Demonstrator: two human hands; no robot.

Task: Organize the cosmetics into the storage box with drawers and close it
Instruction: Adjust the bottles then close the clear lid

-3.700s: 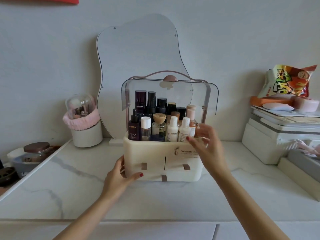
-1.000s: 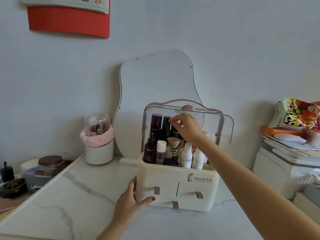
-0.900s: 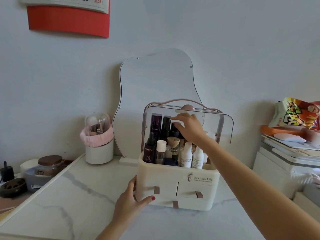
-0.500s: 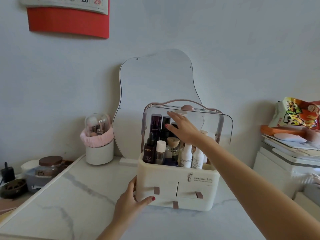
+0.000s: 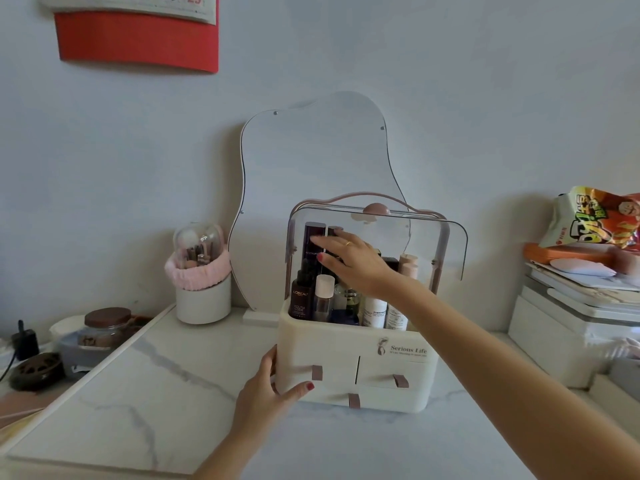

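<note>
A cream storage box with three drawers stands on the white marble table. Its clear lid is swung up, and the drawers look shut. Several cosmetic bottles stand upright in its top compartment. My left hand presses against the box's lower left corner, thumb on the front. My right hand reaches into the compartment with fingers spread flat over the tall dark bottles at the back, holding nothing.
A wavy mirror leans on the wall behind the box. A white brush holder with a pink band stands to the left. Jars sit off the table's left edge. Stacked white boxes and a snack bag fill the right.
My right hand rose from the box's front rim into the compartment, pinched at a back bottle's top, then opened and slid left over the tall bottles. My left hand stayed put.
</note>
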